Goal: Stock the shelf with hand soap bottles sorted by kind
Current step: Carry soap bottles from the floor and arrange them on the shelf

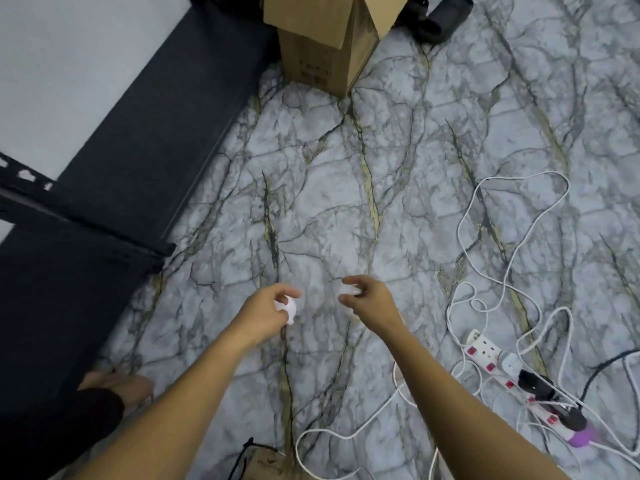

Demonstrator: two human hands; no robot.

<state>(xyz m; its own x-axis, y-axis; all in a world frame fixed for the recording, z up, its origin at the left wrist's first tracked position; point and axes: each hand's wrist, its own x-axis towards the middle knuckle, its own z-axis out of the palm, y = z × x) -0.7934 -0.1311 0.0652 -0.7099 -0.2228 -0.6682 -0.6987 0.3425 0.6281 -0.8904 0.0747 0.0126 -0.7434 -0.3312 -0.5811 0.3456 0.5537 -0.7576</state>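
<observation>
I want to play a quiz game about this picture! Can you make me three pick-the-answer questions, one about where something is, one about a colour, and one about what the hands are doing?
1. Where does the cardboard box stand?
A. At the top of the picture, on the floor
B. On the dark shelf
C. Between the two hands

2. What colour are the switches on the power strip?
A. Green
B. Red
C. Yellow

3. What are the two hands doing?
A. Lying flat on the floor
B. Pointing at the box
C. Each holding a small pale thing

Answers:
1 A: the cardboard box stands on the marbled floor at the top edge.
2 B: the power strip at the right shows red switches.
3 C: the left hand and the right hand have fingers curled round something whitish, too blurred to name.
</observation>
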